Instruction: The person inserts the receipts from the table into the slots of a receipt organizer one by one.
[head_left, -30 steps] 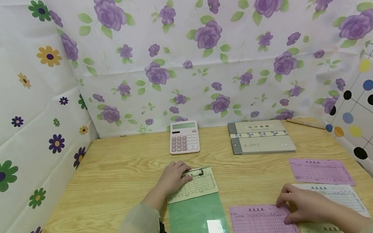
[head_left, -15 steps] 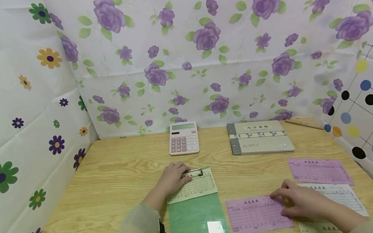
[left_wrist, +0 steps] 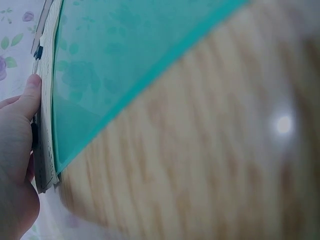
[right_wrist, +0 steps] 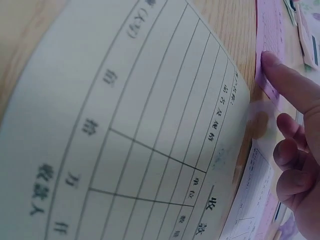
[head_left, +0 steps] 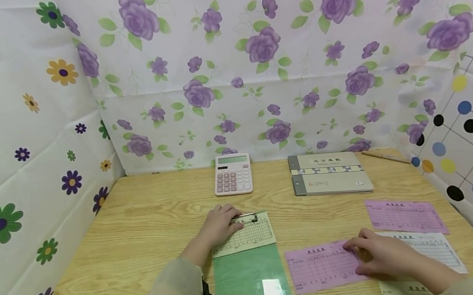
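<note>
My left hand [head_left: 219, 225] grips the top end of a green clipboard [head_left: 246, 271], fingers over the metal clip [head_left: 246, 217] and thumb near the printed form. Under the clip lies a pale yellow receipt slip [head_left: 253, 234]. In the left wrist view the thumb [left_wrist: 32, 90] rests against the clip end of the stack. My right hand [head_left: 384, 254] pinches the upper right edge of a pink receipt slip [head_left: 321, 268] just right of the clipboard. In the right wrist view a fingertip sits on that pink slip [right_wrist: 267, 42], and a yellowish slip [right_wrist: 165, 125] fills the foreground.
Right of the pink slip lie a white slip [head_left: 446, 246], another pink slip [head_left: 409, 217] and a pale yellow slip [head_left: 402, 291] partly under the right forearm. A pink calculator [head_left: 233, 174], an account book [head_left: 332, 173] and a pen [head_left: 387, 157] lie along the back.
The held pink slip has moved away from me and slightly left, its right end turned upward, with the right hand moving a little along. The left hand stays on the clipboard.
</note>
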Demonstrator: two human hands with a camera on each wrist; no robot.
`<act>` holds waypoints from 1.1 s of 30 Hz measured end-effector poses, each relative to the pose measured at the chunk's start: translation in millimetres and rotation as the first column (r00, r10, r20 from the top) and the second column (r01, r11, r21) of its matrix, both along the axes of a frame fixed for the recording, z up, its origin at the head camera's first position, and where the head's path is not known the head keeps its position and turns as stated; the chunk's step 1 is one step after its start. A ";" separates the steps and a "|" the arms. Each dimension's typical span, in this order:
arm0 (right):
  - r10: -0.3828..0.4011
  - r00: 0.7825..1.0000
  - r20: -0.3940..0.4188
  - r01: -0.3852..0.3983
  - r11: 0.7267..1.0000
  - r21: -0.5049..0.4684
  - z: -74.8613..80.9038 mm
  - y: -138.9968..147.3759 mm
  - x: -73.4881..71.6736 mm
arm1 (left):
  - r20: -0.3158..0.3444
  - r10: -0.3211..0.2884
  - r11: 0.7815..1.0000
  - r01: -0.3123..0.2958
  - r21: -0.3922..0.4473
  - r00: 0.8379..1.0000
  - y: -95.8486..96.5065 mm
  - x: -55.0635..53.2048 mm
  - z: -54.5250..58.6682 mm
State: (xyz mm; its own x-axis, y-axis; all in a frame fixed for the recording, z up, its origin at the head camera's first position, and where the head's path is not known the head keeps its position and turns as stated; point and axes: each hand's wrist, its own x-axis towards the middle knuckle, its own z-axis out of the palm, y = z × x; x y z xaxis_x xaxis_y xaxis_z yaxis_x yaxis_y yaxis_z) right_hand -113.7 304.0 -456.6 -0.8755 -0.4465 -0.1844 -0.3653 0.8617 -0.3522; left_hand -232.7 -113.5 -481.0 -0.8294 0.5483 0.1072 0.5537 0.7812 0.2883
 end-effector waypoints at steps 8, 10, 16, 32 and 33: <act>-0.018 1.000 0.004 0.018 1.000 0.008 -0.3 -1.1 -1.8 | -0.002 -0.004 1.000 0.005 0.013 1.000 -0.1 -0.1 1.2; -0.020 1.000 0.001 0.020 1.000 0.010 -0.2 -1.7 -1.9 | 0.001 -0.003 1.000 0.003 0.014 1.000 -0.2 -0.1 0.9; -0.024 1.000 0.017 0.024 1.000 -0.002 1.1 -3.6 -0.9 | 0.005 -0.002 1.000 0.002 0.020 1.000 -0.3 0.5 0.2; -0.105 0.963 0.249 0.185 0.929 -0.322 2.8 -2.3 -6.7 | 0.008 0.006 1.000 -0.005 -0.004 1.000 -0.5 0.9 1.3; -0.115 0.961 0.253 0.200 0.919 -0.340 4.2 -0.9 -7.7 | 0.007 0.005 1.000 -0.005 -0.004 1.000 -0.5 0.9 1.5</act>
